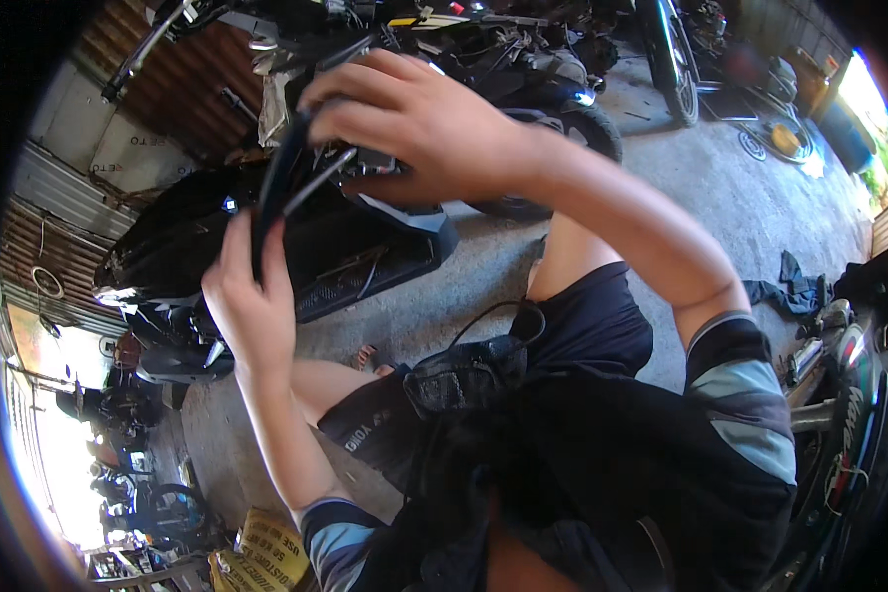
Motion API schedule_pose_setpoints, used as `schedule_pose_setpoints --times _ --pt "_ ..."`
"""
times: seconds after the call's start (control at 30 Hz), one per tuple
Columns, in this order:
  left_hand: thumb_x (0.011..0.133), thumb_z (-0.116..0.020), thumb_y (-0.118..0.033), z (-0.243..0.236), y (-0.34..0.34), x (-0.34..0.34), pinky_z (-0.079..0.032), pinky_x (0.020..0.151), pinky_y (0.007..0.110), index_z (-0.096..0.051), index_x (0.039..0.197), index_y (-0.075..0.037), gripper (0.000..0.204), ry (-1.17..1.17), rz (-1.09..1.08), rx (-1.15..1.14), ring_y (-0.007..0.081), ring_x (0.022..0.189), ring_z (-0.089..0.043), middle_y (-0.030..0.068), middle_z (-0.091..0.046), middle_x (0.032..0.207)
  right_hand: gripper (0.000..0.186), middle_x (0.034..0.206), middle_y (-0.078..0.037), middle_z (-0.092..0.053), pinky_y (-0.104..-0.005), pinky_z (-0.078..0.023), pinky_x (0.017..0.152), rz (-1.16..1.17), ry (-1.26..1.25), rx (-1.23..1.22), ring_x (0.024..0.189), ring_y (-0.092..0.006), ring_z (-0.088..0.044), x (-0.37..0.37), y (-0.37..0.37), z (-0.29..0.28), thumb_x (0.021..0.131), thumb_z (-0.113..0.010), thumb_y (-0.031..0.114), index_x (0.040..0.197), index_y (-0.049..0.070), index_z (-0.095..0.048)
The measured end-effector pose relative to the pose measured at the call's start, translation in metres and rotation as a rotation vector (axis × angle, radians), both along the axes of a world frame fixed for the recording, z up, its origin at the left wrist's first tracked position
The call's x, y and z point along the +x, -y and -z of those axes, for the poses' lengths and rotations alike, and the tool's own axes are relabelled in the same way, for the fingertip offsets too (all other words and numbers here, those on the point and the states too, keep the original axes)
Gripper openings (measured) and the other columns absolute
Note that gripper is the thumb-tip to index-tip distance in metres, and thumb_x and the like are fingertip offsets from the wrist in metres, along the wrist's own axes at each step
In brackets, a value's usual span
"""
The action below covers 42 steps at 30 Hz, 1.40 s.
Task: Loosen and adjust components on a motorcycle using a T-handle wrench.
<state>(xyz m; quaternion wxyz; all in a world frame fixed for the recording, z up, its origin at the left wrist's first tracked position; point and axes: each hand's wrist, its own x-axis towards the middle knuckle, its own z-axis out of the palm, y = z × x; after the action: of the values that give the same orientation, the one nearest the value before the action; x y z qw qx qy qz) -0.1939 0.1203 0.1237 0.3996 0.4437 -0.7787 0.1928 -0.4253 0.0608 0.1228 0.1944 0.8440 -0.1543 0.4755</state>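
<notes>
A dark, thin, curved panel (279,178) is held up in front of me, seen nearly edge-on. The fingers and thumb of my left hand (247,296) pinch its lower end. Higher up, my right hand (419,123) curls over its top end, slightly blurred. A thin metal rod (318,184) slants between the panel and my right palm; whether that hand grips it I cannot tell. Just beyond my hands stands a black scooter (370,252) with a ribbed footboard, partly covered by my arms.
More motorcycles (562,64) and loose parts crowd the far side. A wheel (673,74) stands at the back right. Dark cloth (794,286) lies on the concrete floor (730,217). Another motorbike (844,424) is close on my right; a yellow sack (261,553) lies lower left.
</notes>
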Motion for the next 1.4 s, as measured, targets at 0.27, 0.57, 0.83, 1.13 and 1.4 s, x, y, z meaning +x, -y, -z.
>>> schedule_pose_setpoints --times 0.27,0.57,0.83,1.13,1.4 --pt "0.09 -0.057 -0.024 -0.023 0.054 0.006 -0.047 0.06 0.045 -0.062 0.099 -0.004 0.022 0.121 -0.112 0.014 0.0404 0.072 -0.062 0.023 -0.063 0.077 0.041 0.101 -0.02 -0.062 -0.0411 -0.051 0.079 0.179 -0.177 0.201 0.089 -0.0351 -0.062 0.021 0.031 -0.059 0.079 -0.059 0.013 0.116 -0.004 -0.053" --pt "0.087 -0.058 -0.028 0.024 0.085 -0.009 -0.049 0.053 0.04 -0.057 0.108 -0.012 0.026 0.283 -0.098 -0.088 0.0301 0.064 -0.063 0.0114 -0.062 0.072 0.035 0.087 -0.017 -0.066 -0.0464 -0.051 0.069 0.374 -0.763 0.315 0.085 -0.034 -0.065 0.062 0.046 -0.054 0.074 -0.062 0.012 0.108 0.002 -0.06" --pt "0.088 -0.056 -0.026 0.012 0.096 -0.01 -0.048 0.058 0.047 -0.058 0.1 -0.012 0.018 0.29 -0.131 0.032 0.0374 0.068 -0.062 0.0171 -0.063 0.072 0.026 0.081 -0.017 -0.067 -0.041 -0.048 0.067 0.343 -0.945 0.385 0.076 -0.0324 -0.063 0.076 0.108 -0.045 0.08 -0.063 0.024 0.092 0.002 -0.067" --pt "0.074 -0.072 -0.023 -0.029 0.127 0.0 -0.05 0.07 0.042 -0.06 0.112 -0.01 0.042 0.367 0.214 0.158 0.0378 0.085 -0.062 0.019 -0.066 0.089 0.026 0.087 -0.017 -0.067 -0.0395 -0.049 0.069 0.399 -0.89 0.556 0.078 -0.0308 -0.064 0.078 0.127 -0.028 0.083 -0.058 0.021 0.099 0.001 -0.067" --pt "0.082 -0.065 -0.02 -0.044 0.125 0.001 -0.045 0.057 0.035 -0.059 0.092 0.0 0.023 0.616 0.186 0.178 0.0286 0.064 -0.059 0.0162 -0.062 0.072 0.027 0.094 -0.017 -0.068 -0.0393 -0.05 0.07 0.43 -0.87 0.88 0.082 -0.0303 -0.065 0.079 0.121 -0.037 0.084 -0.054 0.016 0.102 0.001 -0.067"
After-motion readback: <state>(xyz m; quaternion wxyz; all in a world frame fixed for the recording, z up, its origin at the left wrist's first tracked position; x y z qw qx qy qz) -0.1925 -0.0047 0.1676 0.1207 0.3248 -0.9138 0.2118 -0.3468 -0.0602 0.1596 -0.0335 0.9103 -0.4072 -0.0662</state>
